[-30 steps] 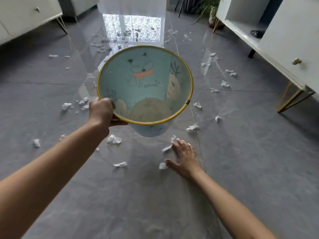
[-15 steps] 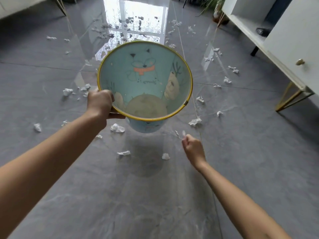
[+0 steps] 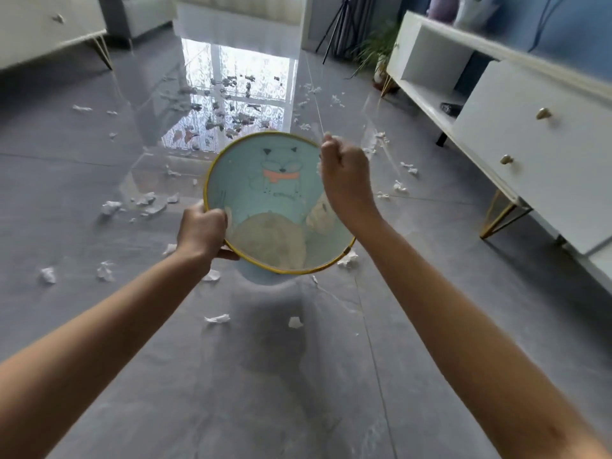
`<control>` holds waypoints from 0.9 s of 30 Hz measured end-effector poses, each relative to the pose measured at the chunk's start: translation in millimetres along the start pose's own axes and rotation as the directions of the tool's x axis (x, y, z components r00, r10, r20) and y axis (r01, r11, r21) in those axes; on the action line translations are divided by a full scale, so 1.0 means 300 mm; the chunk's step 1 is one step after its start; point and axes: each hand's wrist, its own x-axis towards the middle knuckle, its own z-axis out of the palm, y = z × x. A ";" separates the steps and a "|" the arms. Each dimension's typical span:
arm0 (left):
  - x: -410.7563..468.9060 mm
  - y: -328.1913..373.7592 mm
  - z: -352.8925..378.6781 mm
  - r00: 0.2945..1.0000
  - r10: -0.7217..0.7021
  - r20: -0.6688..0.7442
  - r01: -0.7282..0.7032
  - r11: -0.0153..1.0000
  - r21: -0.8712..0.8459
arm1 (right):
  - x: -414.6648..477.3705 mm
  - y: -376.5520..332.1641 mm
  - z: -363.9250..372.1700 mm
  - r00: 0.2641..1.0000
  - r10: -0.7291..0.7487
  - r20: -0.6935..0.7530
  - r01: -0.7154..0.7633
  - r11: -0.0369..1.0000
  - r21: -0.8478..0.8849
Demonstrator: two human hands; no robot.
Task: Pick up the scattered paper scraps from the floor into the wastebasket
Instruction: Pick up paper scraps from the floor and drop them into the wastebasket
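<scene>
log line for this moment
left hand: grips wastebasket rim | right hand: holds paper scrap above wastebasket | floor: scraps scattered

We're in a home here, a living room by the look of it: glossy grey tiled floor point(image 3: 99, 326) with a curtained window's reflection point(image 3: 245, 81) shining in it. On the right, a long white media cabinet point(image 3: 530, 167) with brass knobs point(image 3: 543, 113) and slim gold legs point(image 3: 500, 215), vases point(image 3: 440, 8) on top. A potted plant point(image 3: 377, 51) in the corner, and another white cabinet point(image 3: 43, 28) far left.
</scene>
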 end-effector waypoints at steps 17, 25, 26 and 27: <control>-0.019 -0.005 0.005 0.996 -0.081 -0.026 0.078 0.993 -0.088 | -0.037 0.095 -0.040 0.979 -0.011 0.205 0.063 0.967 -0.248; -0.007 -0.013 0.004 0.995 -0.102 -0.023 0.099 0.991 -0.092 | -0.060 0.107 -0.075 0.990 -0.083 0.110 0.103 0.976 -0.190; -0.006 -0.010 0.002 0.994 -0.108 -0.027 0.105 0.990 -0.099 | -0.089 0.120 -0.093 0.993 -0.111 -0.032 0.104 0.979 -0.177; -0.006 -0.010 -0.002 0.993 -0.115 -0.030 0.111 0.988 -0.106 | -0.136 0.145 -0.111 0.981 -0.110 -0.159 0.083 0.982 -0.169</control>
